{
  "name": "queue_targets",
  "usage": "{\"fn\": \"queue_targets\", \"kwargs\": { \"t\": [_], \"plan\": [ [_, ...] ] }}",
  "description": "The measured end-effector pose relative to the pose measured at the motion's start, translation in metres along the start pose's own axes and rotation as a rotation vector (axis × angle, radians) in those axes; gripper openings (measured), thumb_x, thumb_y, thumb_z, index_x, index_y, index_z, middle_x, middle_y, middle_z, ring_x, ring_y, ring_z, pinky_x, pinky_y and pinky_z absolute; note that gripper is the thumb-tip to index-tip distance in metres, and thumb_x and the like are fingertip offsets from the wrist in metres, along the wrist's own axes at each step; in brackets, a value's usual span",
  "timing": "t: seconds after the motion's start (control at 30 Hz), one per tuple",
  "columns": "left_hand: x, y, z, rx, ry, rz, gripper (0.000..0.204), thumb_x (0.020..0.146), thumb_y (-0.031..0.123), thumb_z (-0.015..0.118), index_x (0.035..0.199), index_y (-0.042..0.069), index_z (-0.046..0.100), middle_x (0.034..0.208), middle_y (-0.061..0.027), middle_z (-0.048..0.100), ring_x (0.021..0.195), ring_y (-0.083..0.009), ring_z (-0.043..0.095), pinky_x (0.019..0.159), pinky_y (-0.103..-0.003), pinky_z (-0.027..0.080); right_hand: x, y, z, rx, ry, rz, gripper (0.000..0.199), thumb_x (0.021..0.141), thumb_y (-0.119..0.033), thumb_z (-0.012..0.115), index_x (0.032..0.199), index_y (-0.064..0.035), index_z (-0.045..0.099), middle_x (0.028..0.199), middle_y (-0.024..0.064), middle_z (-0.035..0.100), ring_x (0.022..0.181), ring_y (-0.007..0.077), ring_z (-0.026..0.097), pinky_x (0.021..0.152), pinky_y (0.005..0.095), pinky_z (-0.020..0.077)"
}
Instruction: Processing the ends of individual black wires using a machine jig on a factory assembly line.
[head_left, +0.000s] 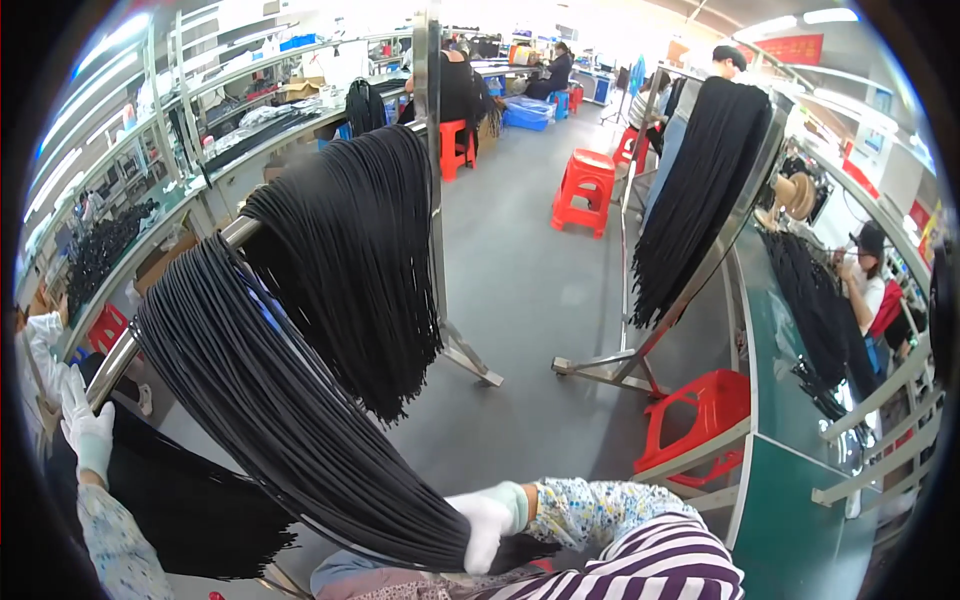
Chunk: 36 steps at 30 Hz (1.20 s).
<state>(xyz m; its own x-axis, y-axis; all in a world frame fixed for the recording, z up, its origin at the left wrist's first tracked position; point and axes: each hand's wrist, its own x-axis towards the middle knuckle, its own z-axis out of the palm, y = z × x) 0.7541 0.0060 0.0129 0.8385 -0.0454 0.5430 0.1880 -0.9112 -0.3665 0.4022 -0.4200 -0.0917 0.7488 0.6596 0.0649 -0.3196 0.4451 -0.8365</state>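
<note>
Right hand point(484, 530), white-gloved, wrapped round long thin black cables point(290, 410) | left hand point(90, 428) at round silver metal rail point(113, 362), grip unclear | best keep strands gathered, untwisted

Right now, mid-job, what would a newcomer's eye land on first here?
Probably the long bundle of black cords, sweeping from the metal rail at left down to the white-gloved right hand at bottom centre. Next, the white-gloved left hand by that rail, far left. Then the bright red stool on the grey floor, right of upper centre.
</note>
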Motion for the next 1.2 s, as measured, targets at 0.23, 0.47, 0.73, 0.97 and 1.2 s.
{"fn": "queue_targets", "kwargs": {
  "t": [0.23, 0.47, 0.73, 0.97, 1.2],
  "plan": [
    [-0.179, 0.042, -0.178, -1.790, -0.840, 0.190, 0.068, 0.095, 0.058, 0.045, 0.133, 0.001, 0.049, 0.125, -0.0136, 0.058, 0.115, -0.0255, 0.056, 0.101, -0.039, 0.042, 0.024, -0.048, 0.036, 0.139, -0.191, 0.007, 0.050, 0.063, 0.004, 0.072, 0.110, 0.0029, 0.056, 0.085, 0.0108, 0.063, 0.069, 0.0188, 0.061, 0.064, 0.0294, 0.0505],
    [-0.238, 0.119, -0.263, -2.453, -0.888, 0.496, 0.097, 0.082, 0.076, 0.045, 0.138, -0.002, 0.041, 0.118, -0.0166, 0.061, 0.114, -0.0367, 0.058, 0.105, -0.050, 0.040, 0.092, -0.030, 0.106, 0.141, -0.126, -0.302, 0.034, 0.071, -0.012, 0.067, 0.099, 0.0044, 0.060, 0.073, 0.0137, 0.063, 0.063, 0.0231, 0.064, 0.061, 0.0334, 0.0520],
    [-0.233, 0.101, -0.255, -2.760, -0.653, 0.546, 0.068, 0.089, 0.054, 0.053, 0.125, -0.003, 0.047, 0.081, -0.0084, 0.059, 0.075, -0.0288, 0.059, 0.094, -0.050, 0.048, 0.145, -0.068, 0.016, -0.497, -0.150, -0.525, 0.060, 0.079, -0.052, 0.057, 0.113, -0.0035, 0.061, 0.097, 0.0096, 0.064, 0.091, 0.0216, 0.061, 0.082, 0.0368, 0.0465],
    [-0.254, 0.091, -0.286, -2.836, -0.873, 0.574, 0.047, 0.095, 0.039, 0.053, 0.113, -0.002, 0.041, 0.060, 0.0025, 0.034, 0.045, -0.0098, 0.033, 0.075, -0.040, 0.041, 0.243, -0.104, 0.076, 0.618, -0.623, -0.364, 0.103, 0.069, -0.090, 0.045, 0.128, -0.0054, 0.052, 0.125, 0.0173, 0.055, 0.118, 0.0284, 0.049, 0.104, 0.0509, 0.0335],
    [-0.218, 0.100, -0.300, -2.584, -1.492, 1.359, 0.026, 0.095, 0.020, 0.055, 0.108, 0.000, 0.044, 0.058, 0.0031, 0.039, 0.041, -0.0103, 0.034, 0.066, -0.029, 0.041, 0.290, -0.151, 0.061, 0.974, -0.078, -0.244, 0.065, 0.075, -0.075, 0.057, 0.072, -0.0100, 0.057, 0.064, 0.0088, 0.055, 0.057, 0.0280, 0.055, 0.059, 0.0443, 0.0465]
  ]
}}
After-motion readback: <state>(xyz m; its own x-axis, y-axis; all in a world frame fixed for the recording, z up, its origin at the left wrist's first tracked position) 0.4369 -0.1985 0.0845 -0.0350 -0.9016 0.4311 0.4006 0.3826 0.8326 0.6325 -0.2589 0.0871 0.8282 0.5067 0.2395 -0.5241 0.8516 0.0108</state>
